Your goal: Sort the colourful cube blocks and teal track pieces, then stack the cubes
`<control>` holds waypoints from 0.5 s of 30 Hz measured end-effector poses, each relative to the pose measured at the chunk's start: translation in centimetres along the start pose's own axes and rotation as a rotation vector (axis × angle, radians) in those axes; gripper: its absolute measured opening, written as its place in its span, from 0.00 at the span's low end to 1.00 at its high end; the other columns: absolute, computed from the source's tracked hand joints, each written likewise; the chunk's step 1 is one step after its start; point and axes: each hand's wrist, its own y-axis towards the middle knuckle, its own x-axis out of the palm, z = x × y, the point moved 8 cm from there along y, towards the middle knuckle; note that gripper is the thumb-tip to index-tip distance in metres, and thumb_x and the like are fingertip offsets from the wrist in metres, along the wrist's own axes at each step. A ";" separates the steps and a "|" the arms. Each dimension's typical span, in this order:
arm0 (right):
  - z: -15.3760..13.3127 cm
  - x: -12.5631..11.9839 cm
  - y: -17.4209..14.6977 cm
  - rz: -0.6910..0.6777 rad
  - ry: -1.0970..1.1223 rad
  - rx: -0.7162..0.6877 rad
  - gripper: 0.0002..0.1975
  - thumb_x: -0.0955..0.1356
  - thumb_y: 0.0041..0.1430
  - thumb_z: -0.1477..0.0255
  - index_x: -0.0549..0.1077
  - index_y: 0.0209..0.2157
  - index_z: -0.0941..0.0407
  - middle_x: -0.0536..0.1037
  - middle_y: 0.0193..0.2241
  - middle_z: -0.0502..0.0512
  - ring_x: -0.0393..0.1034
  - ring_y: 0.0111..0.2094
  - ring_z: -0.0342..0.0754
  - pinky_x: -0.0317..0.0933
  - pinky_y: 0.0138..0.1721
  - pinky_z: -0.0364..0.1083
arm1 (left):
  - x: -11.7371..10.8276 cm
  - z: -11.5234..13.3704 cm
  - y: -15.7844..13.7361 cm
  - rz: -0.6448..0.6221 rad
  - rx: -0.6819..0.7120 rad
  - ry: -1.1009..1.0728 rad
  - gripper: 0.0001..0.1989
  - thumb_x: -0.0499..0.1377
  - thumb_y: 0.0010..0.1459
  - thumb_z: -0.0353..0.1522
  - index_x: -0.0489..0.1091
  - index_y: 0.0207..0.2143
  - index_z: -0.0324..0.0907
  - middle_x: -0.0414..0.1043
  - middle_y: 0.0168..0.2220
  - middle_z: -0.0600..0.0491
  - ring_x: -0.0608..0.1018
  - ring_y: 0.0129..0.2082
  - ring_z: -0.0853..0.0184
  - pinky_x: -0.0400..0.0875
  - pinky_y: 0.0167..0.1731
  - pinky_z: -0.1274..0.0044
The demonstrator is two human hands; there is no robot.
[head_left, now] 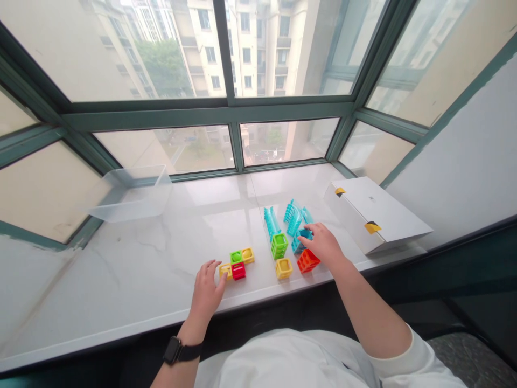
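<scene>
My left hand (208, 288) is at the left end of a small cluster of building-block cubes, its thumb and index finger on either side of a yellow cube (226, 271). Against that cube sits a red cube (238, 271), with a green cube (236, 257) behind it and another yellow cube (247, 255) at the back right. My right hand (321, 245) grips a blue cube (298, 243) between thumb and fingers, hiding part of it. Close by stand an orange-red cube (308, 261), a light green block (279, 246) and a lone yellow cube (284, 268).
Clear turquoise track pieces, one straight (272, 223) and one curved (294, 216), lie behind the blocks. An empty translucent bin (137, 210) is at the left. To the right stands a white box (375, 210) with yellow-and-black tabs. Windows border the white marble-patterned sill (161, 264).
</scene>
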 end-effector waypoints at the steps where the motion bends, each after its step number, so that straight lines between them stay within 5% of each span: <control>1: 0.0 0.1 0.0 -0.003 -0.001 -0.005 0.16 0.74 0.58 0.63 0.80 0.47 0.53 0.79 0.44 0.59 0.77 0.40 0.55 0.70 0.43 0.52 | -0.1 -0.3 -0.1 0.001 -0.004 0.003 0.20 0.54 0.67 0.43 0.70 0.55 0.43 0.70 0.57 0.41 0.73 0.59 0.50 0.68 0.62 0.53; 10: 0.2 0.2 0.0 -0.006 0.020 -0.011 0.17 0.74 0.57 0.64 0.80 0.48 0.52 0.79 0.44 0.58 0.77 0.38 0.53 0.70 0.42 0.51 | -0.3 -1.1 -0.4 -0.008 -0.019 -0.018 0.20 0.54 0.67 0.43 0.70 0.55 0.44 0.72 0.57 0.42 0.74 0.59 0.50 0.68 0.62 0.53; 15: -3.1 -3.9 -1.3 0.203 0.109 -0.123 0.14 0.71 0.62 0.65 0.80 0.47 0.54 0.78 0.47 0.61 0.74 0.51 0.60 0.67 0.57 0.60 | 0.4 -0.3 -0.4 -0.062 0.022 -0.063 0.21 0.56 0.66 0.43 0.68 0.58 0.45 0.71 0.60 0.42 0.73 0.62 0.52 0.67 0.64 0.55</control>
